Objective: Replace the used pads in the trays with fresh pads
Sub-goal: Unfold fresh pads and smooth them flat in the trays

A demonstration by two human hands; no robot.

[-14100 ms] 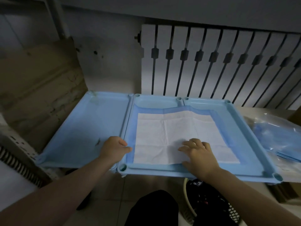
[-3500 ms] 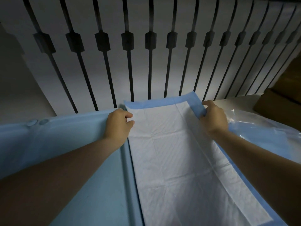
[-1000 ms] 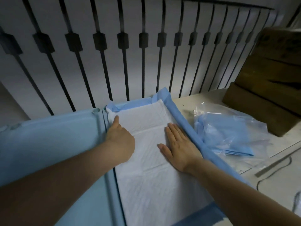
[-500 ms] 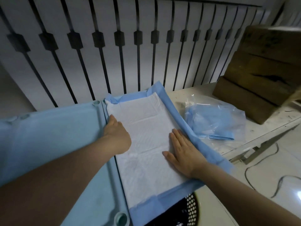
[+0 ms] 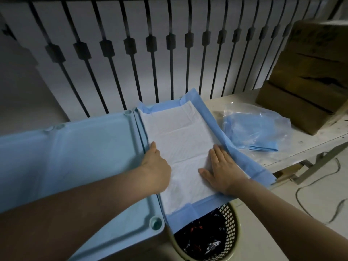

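Observation:
A white pad (image 5: 177, 136) with a blue border lies spread in the right-hand light-blue tray, its border draped over the tray's rims. My left hand (image 5: 157, 168) presses on the pad's left edge by the divide between the two trays. My right hand (image 5: 221, 168) lies flat, fingers straight, on the pad's right part beside the raised blue border. The left-hand tray (image 5: 84, 151) holds no pad. A clear plastic bag of folded blue pads (image 5: 254, 132) lies on the white shelf to the right.
A white perforated waste basket (image 5: 228, 234) with dark contents stands under the tray's near edge. A brown cardboard box (image 5: 308, 76) sits at the right on the shelf (image 5: 308, 144). A barred white panel rises behind. A cable lies on the floor at the right.
Both hands have slid toward me along the pad, staying flat on it. The view has tilted down, showing the basket more.

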